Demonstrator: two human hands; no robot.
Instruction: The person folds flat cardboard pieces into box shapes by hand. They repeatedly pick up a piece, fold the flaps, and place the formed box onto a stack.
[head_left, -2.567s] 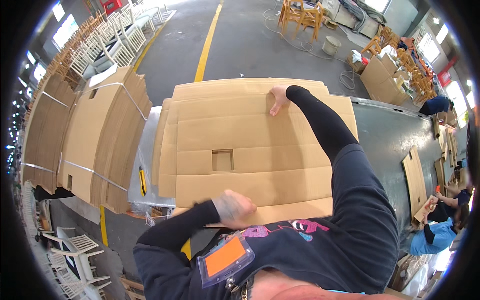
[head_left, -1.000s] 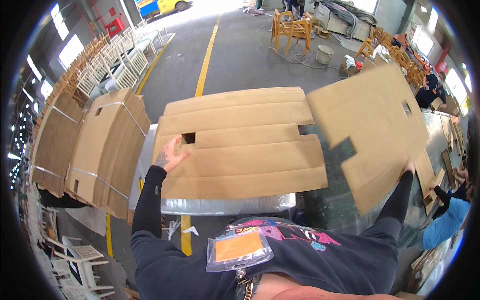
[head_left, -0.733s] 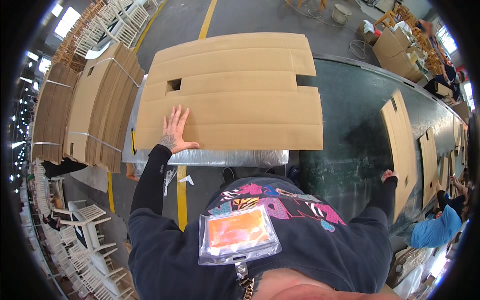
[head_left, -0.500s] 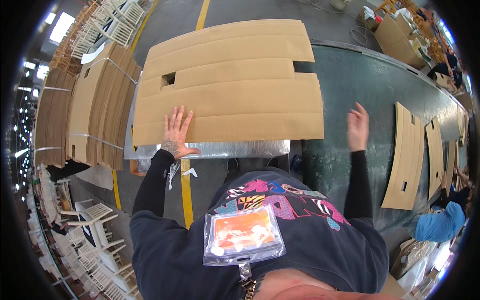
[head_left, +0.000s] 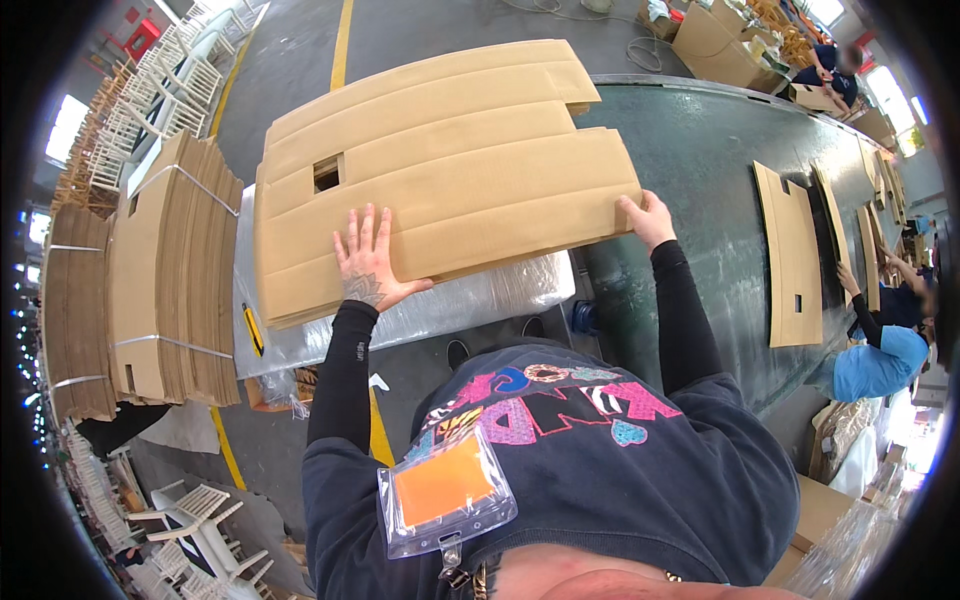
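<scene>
At the far left stand two strapped bundles of brown cardboard, a darker one (head_left: 76,300) and, just right of it, a lighter one (head_left: 140,255) with small square holes in its outer sheet. Beyond them pale chairs (head_left: 150,120) line up along the floor; near left are more white chairs (head_left: 195,545). Right of the bundles a yellow cutter (head_left: 253,330) lies on a desk (head_left: 520,282) covered in clear, shiny film.

The cardboard stack (head_left: 450,175) rests on that desk, in front of the person, set at a slant, with several layers showing along its near edge. Its top sheet has long creases, a square hole towards the left and a notch in its right side. The left grip (head_left: 370,265) is released: palm down, fingers spread on the near left part of the top sheet. An orange badge (head_left: 445,485) hangs on the dark shirt (head_left: 610,480).

The right grip (head_left: 650,220) touches the stack's near right corner, thumb towards the edge; whether it clasps the sheets cannot be told. Right of it, on a green desk (head_left: 680,180), lies a notched sheet (head_left: 793,250), with more cardboard beyond. At the far right a co-worker in blue (head_left: 880,362) reaches towards these pieces
</scene>
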